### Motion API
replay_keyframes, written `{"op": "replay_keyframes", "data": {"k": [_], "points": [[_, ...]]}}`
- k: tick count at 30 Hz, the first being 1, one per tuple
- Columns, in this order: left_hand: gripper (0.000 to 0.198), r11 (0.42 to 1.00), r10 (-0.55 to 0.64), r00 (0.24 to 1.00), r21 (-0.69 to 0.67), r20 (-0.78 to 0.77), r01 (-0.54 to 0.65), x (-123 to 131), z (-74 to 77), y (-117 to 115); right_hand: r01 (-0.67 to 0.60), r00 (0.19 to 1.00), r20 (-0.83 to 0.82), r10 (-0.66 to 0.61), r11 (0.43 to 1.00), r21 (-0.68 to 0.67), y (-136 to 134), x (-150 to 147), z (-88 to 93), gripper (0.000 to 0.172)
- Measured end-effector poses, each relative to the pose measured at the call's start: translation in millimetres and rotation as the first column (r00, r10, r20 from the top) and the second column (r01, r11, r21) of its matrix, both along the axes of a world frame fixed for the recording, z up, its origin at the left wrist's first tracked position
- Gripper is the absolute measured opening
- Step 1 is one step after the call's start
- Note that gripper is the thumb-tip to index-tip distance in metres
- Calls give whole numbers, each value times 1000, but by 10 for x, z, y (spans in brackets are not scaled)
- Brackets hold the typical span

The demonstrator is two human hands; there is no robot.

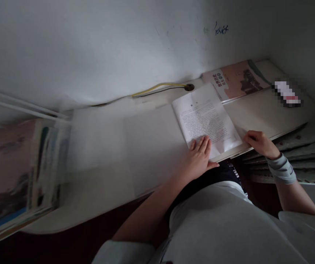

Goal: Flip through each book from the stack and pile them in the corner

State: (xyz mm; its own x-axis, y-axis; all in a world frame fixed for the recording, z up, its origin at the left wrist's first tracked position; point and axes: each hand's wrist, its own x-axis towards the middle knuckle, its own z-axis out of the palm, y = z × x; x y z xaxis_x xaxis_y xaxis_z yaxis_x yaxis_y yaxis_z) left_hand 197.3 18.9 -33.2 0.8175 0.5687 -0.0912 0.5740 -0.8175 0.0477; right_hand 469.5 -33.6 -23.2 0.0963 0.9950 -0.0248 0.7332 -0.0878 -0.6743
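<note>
Pale, scuffed plaster wall (91, 47) with a small dark ink scrawl (221, 29) above a long cream-coloured desk (152, 135), a thin yellow cable (160, 86) trailing into a round black grommet (189, 87) near the back edge. Toward the desk's front edge, right of centre, a white printed paper sheet (204, 117), face up and slightly askew, dense with lines of text under a short heading; single page or thin sheaf impossible to tell. Left hand (198, 159) spread palm-down on the sheet's lower edge, fingers wide apart, open and pressing, no pinch. Right hand (260, 143), in a grey ribbed sleeve (281, 168), at the desk's front edge just beside the sheet's lower right corner, fingers loosely curled; any hold on the paper impossible to tell. At 2 o'clock from the sheet, a shut pink-covered softback book (236, 80), its edge just beside the paper; at 9 o'clock, a thick motion-blurred stack of colourful books (22, 172) at the desk's far left. Neither hand on either book. Sheet flat and unfolded, nothing else in either hand. At 3 o'clock beyond the desk, folds of grey patterned cloth (306, 146).
</note>
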Motion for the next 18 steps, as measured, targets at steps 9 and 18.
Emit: {"op": "replay_keyframes", "data": {"k": [9, 18], "points": [[80, 998, 65, 998, -3, 27, -65, 170, 24, -71, 21, 986, -163, -29, 999, -50, -24, -42, 54, 35], [85, 996, -78, 996, -31, 54, 80, 202, 13, -80, 257, 889, 382, -254, 965, 43, -98, -148, -52, 26]]}}
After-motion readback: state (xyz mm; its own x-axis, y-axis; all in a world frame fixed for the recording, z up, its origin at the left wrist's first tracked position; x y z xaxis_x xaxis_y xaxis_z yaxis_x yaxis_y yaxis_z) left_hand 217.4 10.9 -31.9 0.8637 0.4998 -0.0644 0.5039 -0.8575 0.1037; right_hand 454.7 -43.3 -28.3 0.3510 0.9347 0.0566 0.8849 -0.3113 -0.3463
